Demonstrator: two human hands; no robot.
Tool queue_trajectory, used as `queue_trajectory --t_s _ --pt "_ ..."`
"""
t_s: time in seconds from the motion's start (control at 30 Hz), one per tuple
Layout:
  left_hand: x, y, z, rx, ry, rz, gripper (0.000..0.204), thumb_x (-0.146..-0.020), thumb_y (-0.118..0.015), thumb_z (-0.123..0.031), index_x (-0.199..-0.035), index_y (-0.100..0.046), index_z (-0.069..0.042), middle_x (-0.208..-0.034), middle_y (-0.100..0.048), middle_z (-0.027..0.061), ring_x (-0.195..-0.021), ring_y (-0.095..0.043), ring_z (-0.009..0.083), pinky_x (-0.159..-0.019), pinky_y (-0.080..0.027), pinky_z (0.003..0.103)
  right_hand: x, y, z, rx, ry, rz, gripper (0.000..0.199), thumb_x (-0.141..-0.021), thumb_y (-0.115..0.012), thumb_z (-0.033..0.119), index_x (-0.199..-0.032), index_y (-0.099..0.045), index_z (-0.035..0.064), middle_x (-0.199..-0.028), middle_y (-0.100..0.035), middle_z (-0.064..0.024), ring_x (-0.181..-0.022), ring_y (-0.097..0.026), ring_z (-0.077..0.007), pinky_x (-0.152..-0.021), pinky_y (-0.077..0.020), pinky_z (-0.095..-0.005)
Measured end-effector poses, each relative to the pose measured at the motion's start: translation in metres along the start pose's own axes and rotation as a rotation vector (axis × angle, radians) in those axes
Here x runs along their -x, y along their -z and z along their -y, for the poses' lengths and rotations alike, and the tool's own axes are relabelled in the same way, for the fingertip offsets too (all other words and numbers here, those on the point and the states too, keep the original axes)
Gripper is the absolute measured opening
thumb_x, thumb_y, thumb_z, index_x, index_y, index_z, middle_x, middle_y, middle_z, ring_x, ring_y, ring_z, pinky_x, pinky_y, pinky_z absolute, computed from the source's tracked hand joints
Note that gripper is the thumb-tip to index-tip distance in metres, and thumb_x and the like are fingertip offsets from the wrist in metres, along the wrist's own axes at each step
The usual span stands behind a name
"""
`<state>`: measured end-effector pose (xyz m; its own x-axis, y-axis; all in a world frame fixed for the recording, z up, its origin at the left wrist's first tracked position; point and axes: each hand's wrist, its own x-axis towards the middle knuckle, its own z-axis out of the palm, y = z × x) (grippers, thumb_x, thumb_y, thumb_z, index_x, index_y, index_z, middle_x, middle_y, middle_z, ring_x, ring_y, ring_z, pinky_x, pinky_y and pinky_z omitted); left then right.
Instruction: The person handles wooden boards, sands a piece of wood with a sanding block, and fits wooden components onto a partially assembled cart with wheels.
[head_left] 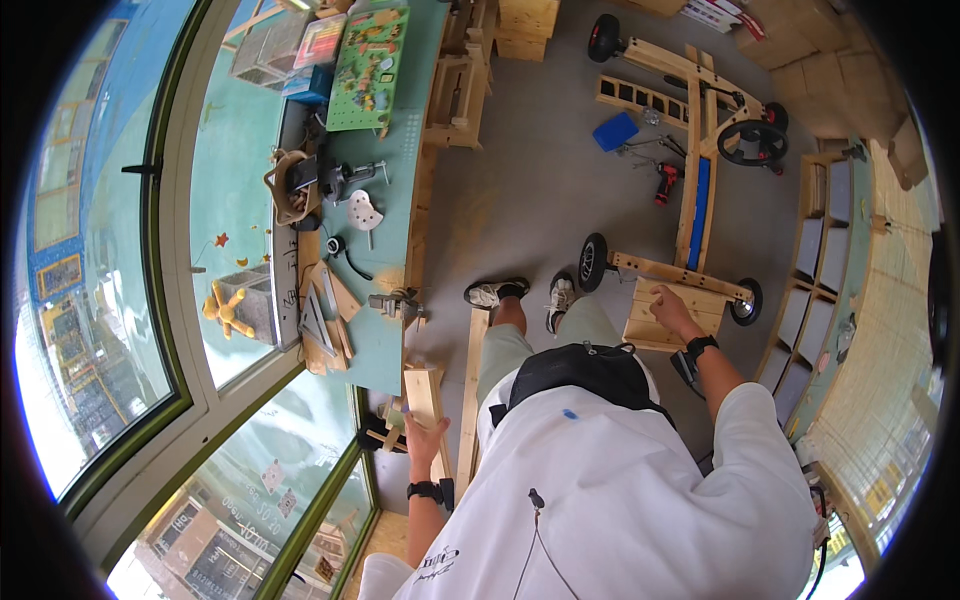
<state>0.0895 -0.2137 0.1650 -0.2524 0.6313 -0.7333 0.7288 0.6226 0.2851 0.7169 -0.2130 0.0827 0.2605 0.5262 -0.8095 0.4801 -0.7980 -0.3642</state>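
My left hand (426, 440) is closed around the near end of a pale wooden board (423, 392), just beyond the green workbench's near end. My right hand (676, 312) hangs above a slatted wooden panel (650, 325) at the rear of a wooden go-kart frame (690, 200). Its fingers are curled in, and I see nothing in them. Whether it touches the panel, I cannot tell. A long wooden beam (470, 400) runs along the floor beside my left leg.
The workbench (385, 345) on my left carries a vise (395, 303), wooden set squares (325, 310) and a green pegboard (368, 70). On the floor lie a red drill (667, 183), hand tools and a blue bin (615, 131). Shelving (810, 270) stands at the right.
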Motion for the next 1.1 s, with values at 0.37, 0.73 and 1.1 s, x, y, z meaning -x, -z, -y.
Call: queue_trajectory --t_s 0.37,0.73,1.1 --pt "0.004 -0.019 -0.366 -0.633 -0.863 0.105 0.099 -0.069 -0.089 -0.030 -0.144 -0.034 0.005 -0.129 -0.054 0.0252 -0.120 -0.053 0.0424 -0.102 -0.045 0.047 0.113 0.078 0.035 -0.657 0.435 -0.187 0.031 -0.097 -0.060 0.021 -0.120 -0.067 0.0014 -0.104 -0.074 -0.0121 -0.095 -0.070 -0.0205 -0.086 -0.0530 -0.0310" --pt "-0.156 -0.051 -0.349 -1.010 -0.721 0.365 0.089 -0.067 -0.089 -0.040 -0.126 -0.044 0.009 -0.118 -0.064 0.0259 -0.109 -0.063 0.0417 -0.092 -0.052 0.045 0.294 0.124 0.059 -1.039 0.615 -0.415 0.019 -0.090 -0.065 -0.001 -0.107 -0.071 0.0032 -0.103 -0.068 -0.0077 -0.092 -0.064 -0.0166 -0.082 -0.0516 -0.0297" --pt "-0.153 -0.106 -0.491 -1.240 -0.906 0.473 0.078 -0.072 -0.087 -0.034 -0.126 -0.048 0.006 -0.118 -0.064 0.0232 -0.109 -0.064 0.0371 -0.092 -0.052 0.045 0.361 0.156 0.148 -1.578 1.700 0.065 0.023 -0.091 -0.057 -0.001 -0.113 -0.063 -0.0013 -0.105 -0.063 -0.0135 -0.097 -0.058 -0.0270 -0.088 -0.0462 -0.0370"
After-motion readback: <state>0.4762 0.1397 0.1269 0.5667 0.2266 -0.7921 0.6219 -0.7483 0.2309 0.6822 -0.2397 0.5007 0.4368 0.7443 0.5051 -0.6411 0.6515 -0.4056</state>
